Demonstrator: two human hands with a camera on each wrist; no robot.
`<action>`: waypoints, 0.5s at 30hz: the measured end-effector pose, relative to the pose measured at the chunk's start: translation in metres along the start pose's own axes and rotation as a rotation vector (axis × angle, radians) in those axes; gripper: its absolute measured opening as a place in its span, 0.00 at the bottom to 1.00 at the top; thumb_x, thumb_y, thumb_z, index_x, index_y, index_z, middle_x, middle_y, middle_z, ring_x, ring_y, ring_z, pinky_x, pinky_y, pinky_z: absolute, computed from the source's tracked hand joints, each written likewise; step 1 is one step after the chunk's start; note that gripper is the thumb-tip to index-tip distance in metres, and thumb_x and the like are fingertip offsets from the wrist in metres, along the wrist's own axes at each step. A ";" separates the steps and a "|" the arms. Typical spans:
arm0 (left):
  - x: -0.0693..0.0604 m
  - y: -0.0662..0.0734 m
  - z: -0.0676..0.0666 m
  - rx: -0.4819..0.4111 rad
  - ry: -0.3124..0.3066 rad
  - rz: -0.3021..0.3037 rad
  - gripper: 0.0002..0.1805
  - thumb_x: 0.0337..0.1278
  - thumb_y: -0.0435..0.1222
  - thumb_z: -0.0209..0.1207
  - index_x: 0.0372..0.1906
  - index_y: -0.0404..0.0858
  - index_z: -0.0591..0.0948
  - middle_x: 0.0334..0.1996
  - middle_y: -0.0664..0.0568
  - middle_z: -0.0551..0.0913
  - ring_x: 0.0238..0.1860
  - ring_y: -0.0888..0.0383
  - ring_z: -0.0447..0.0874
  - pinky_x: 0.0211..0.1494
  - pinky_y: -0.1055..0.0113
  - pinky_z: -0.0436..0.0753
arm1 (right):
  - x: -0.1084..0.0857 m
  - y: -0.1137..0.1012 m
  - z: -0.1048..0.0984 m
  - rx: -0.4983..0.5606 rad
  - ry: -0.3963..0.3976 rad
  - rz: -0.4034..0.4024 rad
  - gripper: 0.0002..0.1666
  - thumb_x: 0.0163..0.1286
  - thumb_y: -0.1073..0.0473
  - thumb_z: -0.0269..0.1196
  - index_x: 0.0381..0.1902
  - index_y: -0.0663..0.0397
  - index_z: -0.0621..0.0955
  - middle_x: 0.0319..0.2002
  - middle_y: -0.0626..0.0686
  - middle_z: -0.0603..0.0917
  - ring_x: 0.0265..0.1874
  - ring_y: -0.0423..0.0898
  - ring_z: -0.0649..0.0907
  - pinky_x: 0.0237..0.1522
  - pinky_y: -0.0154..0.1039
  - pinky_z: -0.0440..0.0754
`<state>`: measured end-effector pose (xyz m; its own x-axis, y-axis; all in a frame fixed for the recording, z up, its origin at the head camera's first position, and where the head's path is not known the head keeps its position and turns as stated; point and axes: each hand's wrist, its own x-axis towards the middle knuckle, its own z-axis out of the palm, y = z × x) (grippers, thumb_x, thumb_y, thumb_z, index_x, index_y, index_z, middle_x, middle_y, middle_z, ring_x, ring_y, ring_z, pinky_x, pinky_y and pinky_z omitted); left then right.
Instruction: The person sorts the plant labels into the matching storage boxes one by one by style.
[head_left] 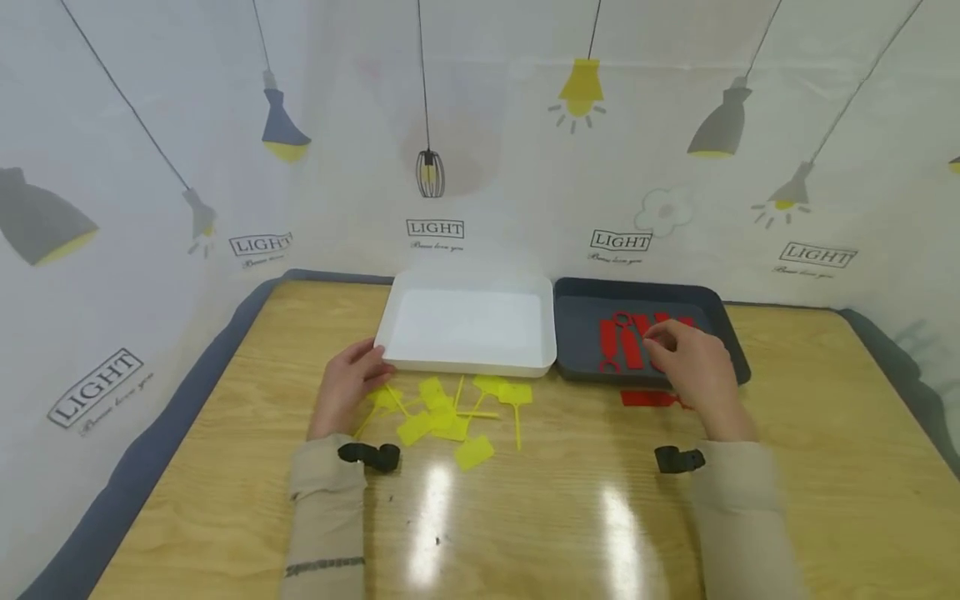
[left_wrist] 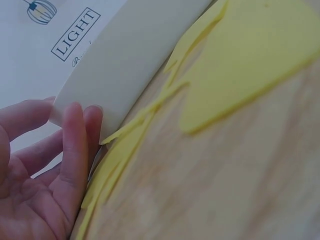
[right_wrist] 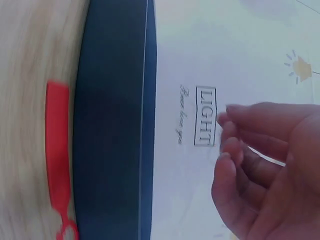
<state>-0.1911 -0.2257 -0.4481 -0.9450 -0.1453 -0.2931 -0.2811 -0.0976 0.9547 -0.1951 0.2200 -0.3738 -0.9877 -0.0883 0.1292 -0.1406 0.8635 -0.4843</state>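
Observation:
My left hand [head_left: 348, 383] holds the near left corner of a white tray [head_left: 465, 367], its fingertips against the outer walls in the left wrist view. Just in front of that tray lie several yellow tags [head_left: 438, 412], flat plates with thin stems, some overlapping. On the right, my right hand [head_left: 697, 367] hovers over a dark grey tray [head_left: 573, 333], fingers loosely curled. Nothing shows between its fingers in the right wrist view. Several red tags [head_left: 632, 346] lie in the dark tray, partly hidden by the hand. Another red tag [right_wrist: 57, 145] lies on the table along the tray's near wall.
Both trays stand side by side on a wooden table [head_left: 540, 517], near its back edge. Behind them hangs a white cloth [head_left: 510, 108] printed with lamps. A black strap is on each wrist.

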 end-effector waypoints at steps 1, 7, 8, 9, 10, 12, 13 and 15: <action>0.000 0.000 0.000 0.002 -0.002 -0.001 0.32 0.56 0.47 0.55 0.64 0.40 0.63 0.45 0.42 0.76 0.45 0.51 0.77 0.48 0.66 0.77 | -0.002 0.002 -0.002 -0.008 -0.015 0.000 0.20 0.66 0.44 0.52 0.44 0.51 0.77 0.32 0.52 0.82 0.24 0.46 0.77 0.24 0.41 0.72; -0.002 0.002 0.001 0.003 0.004 0.000 0.31 0.58 0.45 0.54 0.64 0.40 0.62 0.45 0.42 0.76 0.45 0.51 0.77 0.48 0.65 0.77 | -0.012 0.010 -0.012 -0.020 -0.094 -0.015 0.16 0.65 0.47 0.55 0.43 0.50 0.78 0.36 0.53 0.82 0.34 0.50 0.78 0.34 0.48 0.73; -0.002 0.002 0.001 0.000 0.006 -0.001 0.31 0.58 0.45 0.54 0.64 0.39 0.62 0.45 0.42 0.76 0.45 0.51 0.77 0.48 0.65 0.77 | -0.013 0.011 -0.012 -0.022 -0.117 -0.022 0.14 0.65 0.49 0.56 0.43 0.50 0.78 0.37 0.53 0.81 0.35 0.51 0.77 0.35 0.48 0.74; -0.002 0.002 0.001 -0.001 0.008 -0.002 0.31 0.58 0.45 0.54 0.64 0.40 0.62 0.45 0.42 0.76 0.45 0.51 0.77 0.48 0.65 0.77 | -0.014 0.013 -0.013 -0.025 -0.143 -0.027 0.13 0.65 0.51 0.56 0.44 0.50 0.78 0.38 0.53 0.81 0.36 0.51 0.77 0.36 0.47 0.74; -0.002 0.002 0.002 -0.003 0.009 -0.002 0.30 0.58 0.45 0.54 0.64 0.40 0.63 0.45 0.42 0.76 0.45 0.51 0.77 0.48 0.65 0.77 | -0.015 0.014 -0.013 -0.024 -0.170 -0.028 0.12 0.64 0.53 0.57 0.44 0.49 0.77 0.39 0.54 0.81 0.37 0.50 0.77 0.36 0.47 0.74; -0.002 0.002 0.001 -0.008 0.006 -0.003 0.30 0.58 0.45 0.54 0.64 0.39 0.63 0.45 0.42 0.76 0.45 0.51 0.77 0.49 0.65 0.77 | -0.017 0.018 -0.012 -0.011 -0.221 -0.027 0.13 0.64 0.56 0.57 0.46 0.50 0.77 0.41 0.53 0.80 0.37 0.49 0.78 0.36 0.46 0.74; -0.002 0.002 0.001 -0.007 0.002 -0.003 0.31 0.58 0.45 0.54 0.64 0.39 0.62 0.45 0.42 0.76 0.45 0.51 0.77 0.49 0.65 0.77 | -0.018 0.019 -0.012 -0.004 -0.236 -0.024 0.13 0.64 0.56 0.57 0.47 0.50 0.77 0.41 0.53 0.81 0.37 0.48 0.78 0.35 0.45 0.75; -0.002 0.003 0.000 0.000 0.003 0.003 0.31 0.58 0.45 0.54 0.64 0.39 0.62 0.45 0.42 0.76 0.45 0.52 0.77 0.48 0.65 0.77 | -0.019 0.023 -0.010 0.022 -0.259 -0.015 0.15 0.64 0.57 0.57 0.49 0.50 0.76 0.40 0.52 0.81 0.34 0.47 0.78 0.34 0.43 0.75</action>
<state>-0.1903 -0.2253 -0.4451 -0.9452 -0.1484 -0.2908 -0.2786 -0.0974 0.9554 -0.1787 0.2466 -0.3790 -0.9697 -0.2280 -0.0883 -0.1540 0.8501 -0.5035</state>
